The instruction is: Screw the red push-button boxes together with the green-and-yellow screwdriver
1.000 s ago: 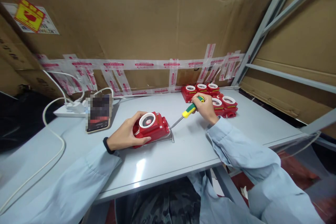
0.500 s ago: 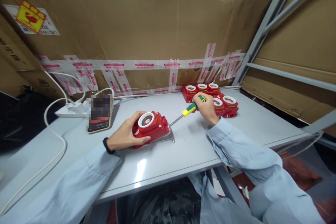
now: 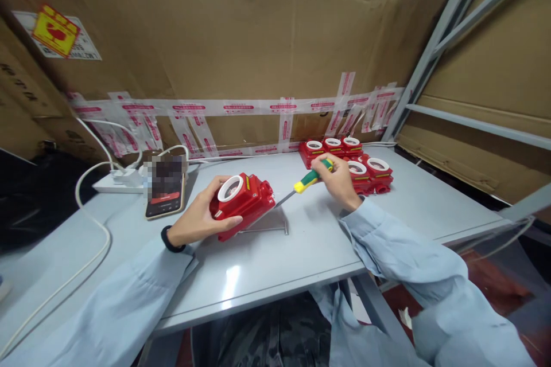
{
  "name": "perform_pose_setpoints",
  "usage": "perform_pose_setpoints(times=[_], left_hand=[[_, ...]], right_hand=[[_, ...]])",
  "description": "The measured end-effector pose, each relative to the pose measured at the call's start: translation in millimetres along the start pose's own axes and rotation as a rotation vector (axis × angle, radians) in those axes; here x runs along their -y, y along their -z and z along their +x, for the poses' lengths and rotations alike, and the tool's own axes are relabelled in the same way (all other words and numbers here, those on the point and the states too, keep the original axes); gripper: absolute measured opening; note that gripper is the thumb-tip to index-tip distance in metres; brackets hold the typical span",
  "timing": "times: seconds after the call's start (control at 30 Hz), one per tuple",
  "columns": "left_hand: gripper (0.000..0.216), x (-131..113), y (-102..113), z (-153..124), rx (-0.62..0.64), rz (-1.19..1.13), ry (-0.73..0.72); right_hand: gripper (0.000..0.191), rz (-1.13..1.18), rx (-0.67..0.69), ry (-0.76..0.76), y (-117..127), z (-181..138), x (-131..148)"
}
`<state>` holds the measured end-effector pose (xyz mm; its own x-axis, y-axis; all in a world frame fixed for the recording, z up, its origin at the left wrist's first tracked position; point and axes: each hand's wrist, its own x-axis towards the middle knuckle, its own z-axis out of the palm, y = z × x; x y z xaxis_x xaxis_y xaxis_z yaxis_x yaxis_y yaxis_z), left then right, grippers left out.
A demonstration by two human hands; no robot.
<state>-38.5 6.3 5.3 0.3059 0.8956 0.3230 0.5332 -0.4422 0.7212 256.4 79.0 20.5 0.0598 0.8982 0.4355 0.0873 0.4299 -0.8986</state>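
My left hand (image 3: 202, 212) is closed around a red box-shaped housing (image 3: 252, 198) with a white ring on its face, tilted up off the table on one side. My right hand (image 3: 338, 178) grips the green and yellow handle of a screwdriver (image 3: 306, 180). The screwdriver's shaft slants down to the left, and its tip is at the housing's right end, near the lower edge; whether it sits in a screw cannot be made out. Under the housing lies a thin metal rod with a crossbar end (image 3: 286, 228), partly hidden.
Several similar red housings (image 3: 379, 175) stand in rows at the back right. A phone (image 3: 167, 189) leans by a white power strip (image 3: 118, 182) at the left, with a white cable (image 3: 105, 235) running along the table (image 3: 310, 252). A taped cardboard sheet (image 3: 241, 40) stands behind.
The left hand has tipped the red housing, raising its right end and turning its ringed face leftward. The screwdriver has shifted slightly left with my right hand.
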Motion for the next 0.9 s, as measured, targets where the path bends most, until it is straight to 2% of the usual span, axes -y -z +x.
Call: perform_pose_setpoints(times=[0.13,0.27,0.9], left_hand=[[0.066,0.0,2.0,-0.3,0.049,0.026,-0.004],[0.065,1.6,0.6,0.1,0.082,0.037,-0.004],[0.065,1.3,-0.3,-0.2,0.092,-0.007,-0.009]], right_hand=[[0.022,0.139,-0.167,-0.008,1.5,3.2,4.4],[0.022,0.143,-0.095,-0.088,-1.5,1.4,5.8],[0.024,0.096,-0.081,-0.034,-2.3,-3.6,7.5]])
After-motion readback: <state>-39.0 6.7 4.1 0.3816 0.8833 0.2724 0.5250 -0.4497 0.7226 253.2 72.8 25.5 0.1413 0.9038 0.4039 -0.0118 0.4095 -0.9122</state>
